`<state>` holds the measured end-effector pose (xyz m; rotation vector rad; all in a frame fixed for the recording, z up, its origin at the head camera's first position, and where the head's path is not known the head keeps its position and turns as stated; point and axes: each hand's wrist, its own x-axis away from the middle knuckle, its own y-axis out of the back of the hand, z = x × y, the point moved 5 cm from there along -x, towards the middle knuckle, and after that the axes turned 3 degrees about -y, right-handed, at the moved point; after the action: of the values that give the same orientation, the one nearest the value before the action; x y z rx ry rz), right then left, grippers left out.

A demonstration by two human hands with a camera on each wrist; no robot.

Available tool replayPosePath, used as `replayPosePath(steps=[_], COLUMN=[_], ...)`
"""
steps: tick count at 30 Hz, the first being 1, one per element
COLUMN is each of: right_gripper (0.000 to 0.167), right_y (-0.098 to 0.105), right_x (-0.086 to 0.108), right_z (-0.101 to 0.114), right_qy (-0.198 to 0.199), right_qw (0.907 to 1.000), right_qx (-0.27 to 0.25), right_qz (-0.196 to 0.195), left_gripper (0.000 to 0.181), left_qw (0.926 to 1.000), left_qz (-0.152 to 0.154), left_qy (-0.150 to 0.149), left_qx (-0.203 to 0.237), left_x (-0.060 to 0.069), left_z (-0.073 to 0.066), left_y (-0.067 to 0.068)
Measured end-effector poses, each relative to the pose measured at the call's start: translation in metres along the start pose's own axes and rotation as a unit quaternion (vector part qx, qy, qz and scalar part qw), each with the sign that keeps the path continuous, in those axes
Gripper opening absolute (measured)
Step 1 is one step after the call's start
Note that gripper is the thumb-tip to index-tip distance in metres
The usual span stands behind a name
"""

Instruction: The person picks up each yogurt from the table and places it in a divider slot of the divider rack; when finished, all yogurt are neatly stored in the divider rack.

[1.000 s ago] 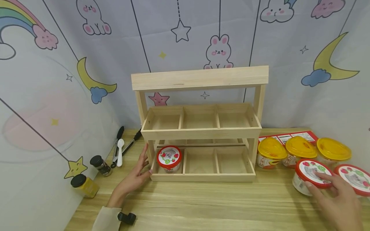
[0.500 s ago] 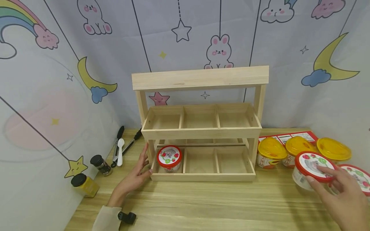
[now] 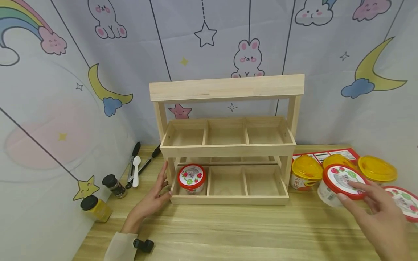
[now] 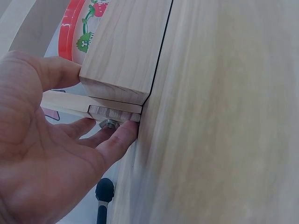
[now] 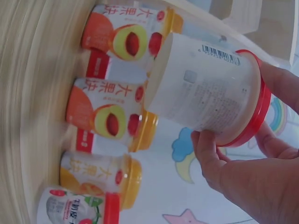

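Note:
My right hand (image 3: 378, 214) pinches a white tub with a red-rimmed strawberry lid (image 3: 341, 188) by its lid edge. In the right wrist view the held tub (image 5: 205, 88) is off the table and tilted, its barcode side showing. My left hand (image 3: 148, 206) holds the lower left corner of a two-tier wooden rack (image 3: 228, 151). Seen from the left wrist, the thumb of the left hand (image 4: 51, 135) touches the tray's corner and the fingertips (image 4: 124, 135) press the outer side near a bolt. A similar red-lidded tub (image 3: 191, 177) sits in the lower tier's left compartment.
Yellow-lidded cups (image 3: 306, 172) stand right of the rack, before a red-and-white sheet (image 3: 321, 156). Another red-lidded tub (image 3: 406, 201) is beyond the right hand. At left are tongs (image 3: 131, 168), a white spoon (image 3: 135, 172), a dark-capped jar (image 3: 114, 186) and a yellow bottle (image 3: 96, 209).
My right hand has lifted the red-lidded tub from the table and moved it slightly left, in front of the yellow-lidded cups. The left hand stays at the rack's corner.

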<state>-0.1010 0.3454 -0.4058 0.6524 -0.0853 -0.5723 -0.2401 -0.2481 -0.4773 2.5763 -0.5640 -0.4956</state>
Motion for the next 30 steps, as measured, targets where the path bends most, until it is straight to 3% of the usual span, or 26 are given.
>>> replayPosePath(steps=[10, 17, 24, 30], right_gripper=[0.066, 0.062, 0.059, 0.05], right_y=[-0.015, -0.027, -0.037, -0.046], right_x=[0.004, 0.009, 0.01, 0.012], right_z=[0.012, 0.028, 0.044, 0.06], right_qy=[0.004, 0.058, 0.088, 0.15], right_qw=[0.9993, 0.9965, 0.9933, 0.9853], right_qx=[-0.022, -0.034, -0.035, -0.05], right_qz=[0.031, 0.049, 0.067, 0.065], left_gripper=[0.105, 0.103, 0.105, 0.104], left_qw=[0.9999, 0.9993, 0.9994, 0.9996], left_qz=[0.0, 0.0, 0.0, 0.001], left_qy=[0.013, 0.037, 0.034, 0.028], left_qx=[0.0, -0.006, -0.004, -0.003], left_x=[0.001, 0.004, 0.002, 0.002], left_z=[0.001, 0.003, 0.002, 0.002], left_y=[0.0, 0.0, -0.001, -0.001])
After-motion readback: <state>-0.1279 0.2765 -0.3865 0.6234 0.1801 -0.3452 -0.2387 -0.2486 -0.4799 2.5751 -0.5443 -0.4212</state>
